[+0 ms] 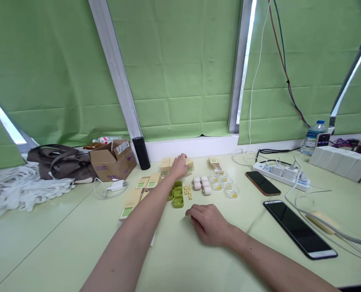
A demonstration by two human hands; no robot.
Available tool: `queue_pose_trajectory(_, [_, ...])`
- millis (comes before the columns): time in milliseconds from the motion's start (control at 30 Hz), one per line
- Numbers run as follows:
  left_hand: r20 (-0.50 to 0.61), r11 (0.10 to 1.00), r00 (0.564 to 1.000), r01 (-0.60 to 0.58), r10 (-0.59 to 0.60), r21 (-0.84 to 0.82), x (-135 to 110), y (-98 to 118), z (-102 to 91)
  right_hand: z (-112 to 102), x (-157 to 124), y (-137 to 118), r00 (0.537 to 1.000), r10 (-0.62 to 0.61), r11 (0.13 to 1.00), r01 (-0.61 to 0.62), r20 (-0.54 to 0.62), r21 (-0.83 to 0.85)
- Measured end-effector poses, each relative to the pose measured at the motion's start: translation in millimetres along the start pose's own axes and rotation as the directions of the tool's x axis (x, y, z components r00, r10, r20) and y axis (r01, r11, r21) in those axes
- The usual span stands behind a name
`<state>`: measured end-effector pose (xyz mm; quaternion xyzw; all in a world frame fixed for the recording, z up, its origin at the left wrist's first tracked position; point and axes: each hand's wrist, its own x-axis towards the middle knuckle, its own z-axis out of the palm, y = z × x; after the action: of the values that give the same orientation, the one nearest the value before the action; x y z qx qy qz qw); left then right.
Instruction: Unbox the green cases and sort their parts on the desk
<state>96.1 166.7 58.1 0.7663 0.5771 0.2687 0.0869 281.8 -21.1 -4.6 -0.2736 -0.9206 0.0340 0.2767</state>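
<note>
My left hand point(179, 165) reaches far across the pale green table point(61, 243) and closes over a small tan box point(189, 164), one of a few standing in a row near the window sill. My right hand point(209, 223) rests palm down on the table in front of me, fingers loosely curled, holding nothing. Between the hands lie small green cases point(178, 193), tiny yellow pieces point(187, 190), white rounded cases point(202, 184) and clear plastic shells point(225, 184). Flat tan cartons point(146, 183) lie left of my forearm.
A cardboard box point(112, 162), a black cylinder point(141, 153) and a brown bag point(58, 162) stand at the back left, beside white cloth point(16, 188). Two phones point(298, 229) point(262, 183), a power strip point(279, 172) with cables, a water bottle point(312, 138) and white boxes point(341, 162) are at the right.
</note>
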Motion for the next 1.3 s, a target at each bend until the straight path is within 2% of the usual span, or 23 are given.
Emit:
queue_pose_trajectory(67, [-0.036,0.991,0.999,-0.006,0.002,-0.131,-9.0,5.3,-11.0,-1.3,0.0,1.6,0.994,0.009,0.999,-0.003,-0.107,0.052])
queue_pose_trajectory(133, [-0.062,0.966,0.998,-0.011,-0.005,-0.257,-24.7,11.7,-24.2,-3.4,0.7,3.2,0.966,0.050,0.991,-0.017,-0.255,0.131])
queue_pose_trajectory(200, [-0.075,0.932,0.997,-0.010,-0.019,-0.362,-49.2,19.6,-37.7,-6.5,1.5,4.9,0.907,0.124,0.977,-0.040,-0.403,0.210])
queue_pose_trajectory(267, [-0.063,0.879,0.998,-0.008,-0.025,-0.477,-81.4,29.1,-49.5,-10.5,2.2,6.2,0.829,0.200,0.961,-0.062,-0.522,0.270])
queue_pose_trajectory(333, [0.028,0.652,0.998,0.059,-0.058,-0.756,-117.0,39.7,-57.9,-15.2,2.4,6.3,0.780,0.240,0.949,-0.062,-0.579,0.310])
queue_pose_trajectory(367, [0.078,0.565,0.995,0.101,-0.066,-0.819,-134.1,45.1,-60.4,-17.5,2.4,5.8,0.778,0.243,0.944,-0.053,-0.580,0.325])
queue_pose_trajectory(433, [0.141,0.463,0.986,0.165,-0.088,-0.871,-162.9,54.9,-62.3,-21.4,2.4,3.6,0.814,0.234,0.934,-0.036,-0.531,0.355])
queue_pose_trajectory(533, [0.165,0.419,0.980,0.197,-0.113,-0.886,-188.3,63.1,-58.6,-23.4,2.5,-1.4,0.887,0.205,0.917,-0.027,-0.414,0.397])
queue_pose_trajectory(633, [0.149,0.366,0.980,0.188,-0.133,-0.911,-196.7,60.6,-51.0,-21.1,3.0,-5.2,0.914,0.191,0.902,-0.019,-0.359,0.431])
queue_pose_trajectory(800, [0.177,0.161,0.979,0.191,-0.098,-0.968,-202.3,46.2,-38.4,-16.8,3.2,-6.3,0.905,0.225,0.866,-0.016,-0.362,0.499])
queue_pose_trajectory(867, [0.236,0.113,0.971,0.240,-0.051,-0.964,-205.3,43.4,-35.0,-15.9,2.7,-6.2,0.903,0.219,0.867,-0.006,-0.369,0.499])
queue_pose_trajectory(1000, [0.352,0.010,0.926,0.354,0.138,-0.935,-210.7,45.6,-31.1,-13.8,1.4,-5.5,0.902,0.219,0.859,0.002,-0.372,0.512])
queue_pose_trajectory(1067, [0.344,-0.012,0.918,0.353,0.197,-0.936,-211.8,46.8,-29.2,-13.4,0.8,-4.3,0.907,0.215,0.853,0.006,-0.363,0.522])
queue_pose_trajectory(1133, [0.303,0.013,0.933,0.307,0.196,-0.952,-211.3,45.6,-26.6,-13.8,0.0,-2.2,0.916,0.202,0.856,0.007,-0.347,0.517])
queue_pose_trajectory(1200, [0.248,0.095,0.957,0.236,0.148,-0.967,-209.7,42.7,-23.3,-14.8,-0.9,0.5,0.929,0.193,0.861,-0.006,-0.316,0.509])
queue_pose_trajectory(1300, [0.159,0.288,0.987,0.150,0.009,-0.946,-208.4,38.5,-16.8,-15.2,-2.0,4.9,0.947,0.206,0.841,-0.043,-0.246,0.539])
